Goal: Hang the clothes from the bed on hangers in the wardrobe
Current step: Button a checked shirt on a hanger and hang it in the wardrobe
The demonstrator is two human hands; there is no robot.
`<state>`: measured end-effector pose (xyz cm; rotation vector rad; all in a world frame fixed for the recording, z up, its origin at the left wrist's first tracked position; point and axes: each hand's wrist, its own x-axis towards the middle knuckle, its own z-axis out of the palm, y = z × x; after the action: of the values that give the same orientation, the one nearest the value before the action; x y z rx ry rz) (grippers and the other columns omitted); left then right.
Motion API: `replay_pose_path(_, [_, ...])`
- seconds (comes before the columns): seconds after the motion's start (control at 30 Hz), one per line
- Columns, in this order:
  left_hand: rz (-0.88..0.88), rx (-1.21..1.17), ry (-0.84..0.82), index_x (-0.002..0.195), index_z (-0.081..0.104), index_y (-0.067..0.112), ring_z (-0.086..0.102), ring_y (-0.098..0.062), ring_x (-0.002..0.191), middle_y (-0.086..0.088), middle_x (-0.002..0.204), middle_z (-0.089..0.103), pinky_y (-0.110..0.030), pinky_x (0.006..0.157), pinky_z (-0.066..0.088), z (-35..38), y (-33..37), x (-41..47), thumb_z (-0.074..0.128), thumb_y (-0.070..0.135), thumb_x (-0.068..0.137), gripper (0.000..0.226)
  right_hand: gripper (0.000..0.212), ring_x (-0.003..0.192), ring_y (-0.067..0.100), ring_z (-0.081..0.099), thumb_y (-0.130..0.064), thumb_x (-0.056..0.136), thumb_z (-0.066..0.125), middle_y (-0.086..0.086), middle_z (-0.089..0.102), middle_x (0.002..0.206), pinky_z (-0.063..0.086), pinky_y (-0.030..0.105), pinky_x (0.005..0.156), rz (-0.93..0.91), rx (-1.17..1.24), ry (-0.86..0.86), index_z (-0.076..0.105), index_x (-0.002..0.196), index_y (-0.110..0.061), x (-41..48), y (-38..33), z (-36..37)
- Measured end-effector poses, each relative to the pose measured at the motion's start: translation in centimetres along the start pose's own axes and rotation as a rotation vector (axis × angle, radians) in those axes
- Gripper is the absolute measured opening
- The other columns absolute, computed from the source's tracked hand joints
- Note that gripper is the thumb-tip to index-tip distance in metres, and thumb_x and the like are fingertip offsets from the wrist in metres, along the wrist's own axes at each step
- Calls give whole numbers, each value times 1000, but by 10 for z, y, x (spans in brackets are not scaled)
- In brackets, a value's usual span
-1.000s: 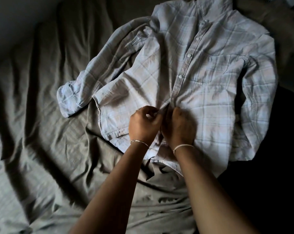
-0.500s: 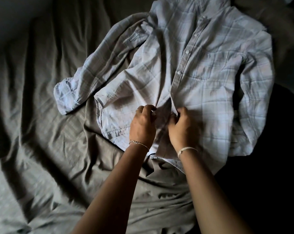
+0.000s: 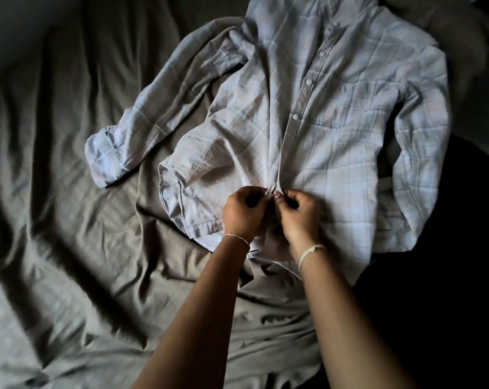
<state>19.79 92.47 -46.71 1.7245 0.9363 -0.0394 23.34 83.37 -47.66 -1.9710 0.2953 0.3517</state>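
Observation:
A pale plaid button-up shirt [image 3: 335, 113] lies face up on the bed, collar at the top, one sleeve stretched out to the left. Several white buttons run down its front placket. My left hand [image 3: 241, 213] pinches the left edge of the placket low on the shirt. My right hand [image 3: 300, 213] pinches the right edge beside it, fingertips almost touching. The cloth puckers where both hands meet. No hanger or wardrobe is in view.
The grey-brown bed sheet [image 3: 83, 220] is heavily wrinkled across the left and bottom. A dark shadowed area [image 3: 448, 276] lies to the right of the shirt. A dark cushion or blanket [image 3: 462, 32] sits at the top right.
Both hands stayed at the lower placket. They parted slightly half a second ago, and their fingertips have come back together on the shirt's front edges.

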Motion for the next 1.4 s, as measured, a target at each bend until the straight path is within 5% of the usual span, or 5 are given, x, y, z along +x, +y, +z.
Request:
replay_pose_path(0.27, [-268, -456, -172, 99, 68, -3, 58, -16, 67, -13, 77, 64, -18, 57, 51, -6, 9, 2, 65, 2, 87, 14, 19, 80, 30, 64, -20, 90, 65, 19, 71, 88, 52, 45, 76, -37, -91, -43, 69, 90, -2, 0, 10, 6])
replay_pose_path(0.47, [-173, -394, -233, 80, 67, 9, 62, -25, 78, -15, 80, 67, -35, 77, 54, -3, 4, 3, 67, 6, 87, 7, 16, 87, 26, 65, -9, 89, 63, 18, 71, 97, 53, 40, 84, -20, -85, -78, 70, 100, 0, -1, 11, 2])
replay_pose_path(0.67, [-201, -360, -105, 72, 68, 13, 63, -23, 73, -13, 74, 69, -42, 77, 55, 3, 1, 3, 75, 14, 81, 12, 15, 82, 18, 61, -8, 89, 63, 17, 71, 96, 48, 28, 78, -27, -48, -22, 70, 99, 2, -5, 8, 2])
replay_pose_path(0.93, [-224, -436, -158, 76, 66, 5, 58, -5, 46, 2, 54, 65, -16, 45, 45, -1, 2, 2, 69, 5, 85, 10, 13, 80, 17, 64, -4, 85, 66, 15, 72, 91, 49, 23, 77, -21, 15, 136, 73, 95, 1, -15, 8, 9])
replay_pose_path(1.4, [-249, -434, -188, 86, 68, 1, 63, -13, 55, -7, 69, 68, -24, 52, 55, -6, 0, 5, 68, 7, 86, 6, 8, 80, 13, 64, -8, 87, 68, 3, 71, 87, 55, 33, 85, 95, 212, 35, 74, 93, -7, -11, 12, 6])
